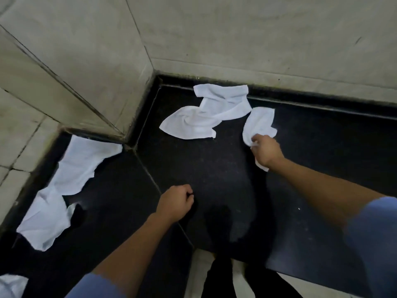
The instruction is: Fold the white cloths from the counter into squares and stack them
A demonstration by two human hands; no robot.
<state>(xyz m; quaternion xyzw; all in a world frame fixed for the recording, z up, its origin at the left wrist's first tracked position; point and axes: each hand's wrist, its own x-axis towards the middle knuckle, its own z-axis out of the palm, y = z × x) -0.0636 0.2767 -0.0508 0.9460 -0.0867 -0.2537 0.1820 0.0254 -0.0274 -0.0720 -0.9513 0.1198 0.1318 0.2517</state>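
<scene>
Obs: right grip (267,150) is clutching the near end of one white cloth (258,122), which is lying on the counter (225,179), long axis running away toward the wall. The left grip (175,203) is fisted on nothing, waiting well apart, nearer the body, to the cloth's left.

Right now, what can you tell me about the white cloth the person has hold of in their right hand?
The white cloth looks like soft, plain towelling, crumpled and not yet folded. Its wider part lies on the black counter near the back wall; the right hand grips its bunched lower part, and a small corner pokes out below the hand. Its upper corner comes close to a neighbouring cloth; whether they touch is unclear.
</scene>
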